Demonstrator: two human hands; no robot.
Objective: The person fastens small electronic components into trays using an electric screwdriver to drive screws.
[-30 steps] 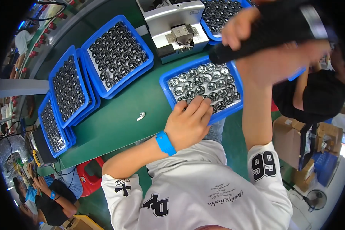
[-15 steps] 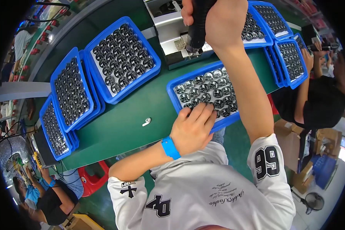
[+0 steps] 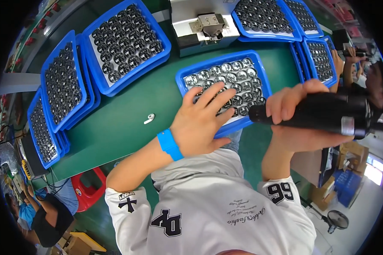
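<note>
In front of me sits a blue tray [image 3: 266, 78] filled with rows of round, shiny black-and-silver parts [image 3: 232, 77] on a white liner. My left hand [image 3: 202, 121], a blue band at its wrist, lies spread over the tray's near left part. Its fingertips rest on or just above the parts; exact contact is hard to tell. My right hand [image 3: 295, 112] grips a black electric screwdriver [image 3: 323, 111], held sideways at the tray's right edge. The screwdriver's narrow end points left toward the parts; its tip is not clearly visible.
A silver machine [image 3: 204, 36] with a metal block stands behind the tray. Stacked blue trays of the same parts stand left [image 3: 166, 51] and right [image 3: 295, 36]. A white earbud [image 3: 149, 118] lies on the green table [image 3: 127, 127]. Other people sit at both sides.
My right hand has brought the screwdriver from the machine down to the tray's right side. My left hand's fingers have spread further over the parts. The whole view has shifted slightly.
</note>
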